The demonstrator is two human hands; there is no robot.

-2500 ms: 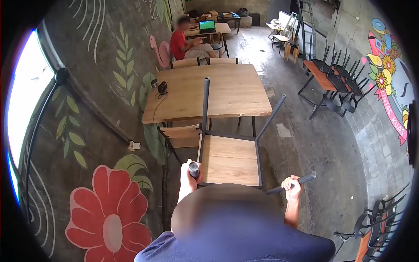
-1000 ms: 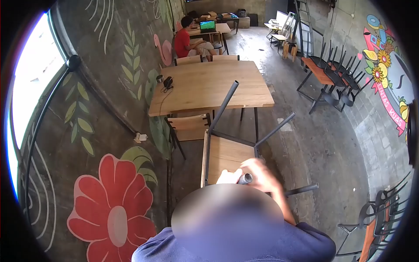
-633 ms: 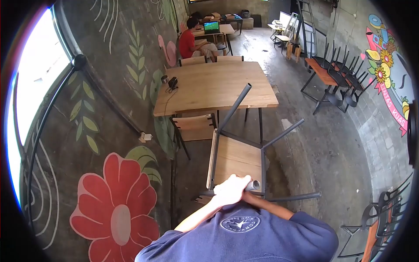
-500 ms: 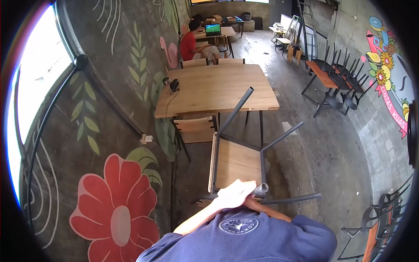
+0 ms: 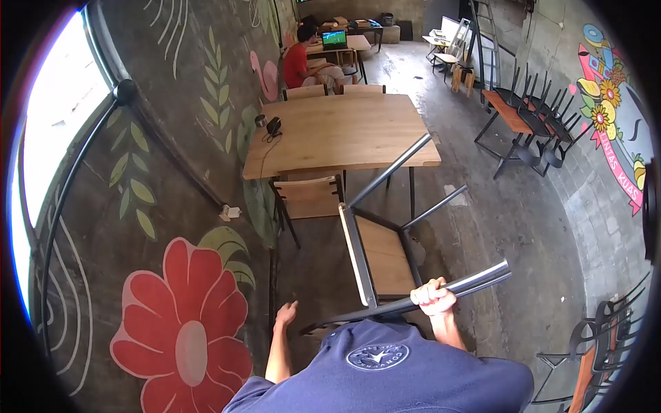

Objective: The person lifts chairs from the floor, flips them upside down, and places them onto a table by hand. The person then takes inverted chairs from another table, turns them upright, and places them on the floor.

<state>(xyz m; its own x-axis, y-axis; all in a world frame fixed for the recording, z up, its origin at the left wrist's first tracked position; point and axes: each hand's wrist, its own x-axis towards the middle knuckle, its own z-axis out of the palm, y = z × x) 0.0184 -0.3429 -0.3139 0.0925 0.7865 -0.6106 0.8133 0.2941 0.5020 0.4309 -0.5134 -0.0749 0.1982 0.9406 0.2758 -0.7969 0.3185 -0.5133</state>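
Note:
A chair (image 5: 383,251) with a wooden seat and dark metal legs is tipped over in front of me, its seat underside showing. My right hand (image 5: 434,297) is wrapped round one of its metal legs, near the lower right. Two other legs stick out toward the table and the right. My left hand (image 5: 286,314) is off the chair, low on the left near the wall, with its fingers partly stretched out and nothing seen in it. Part of the chair's back is hidden by my shirt.
A wooden table (image 5: 344,131) stands ahead, bearing a black charger (image 5: 274,127) and a small cup (image 5: 260,120). Another chair (image 5: 306,196) is at its near side. A seated person (image 5: 299,65) is behind it. Stacked chairs (image 5: 530,124) stand along the right wall.
My left hand has let go of the chair and swung down to the left. The chair has turned and tilted to the right, and my right hand now shows gripping its leg.

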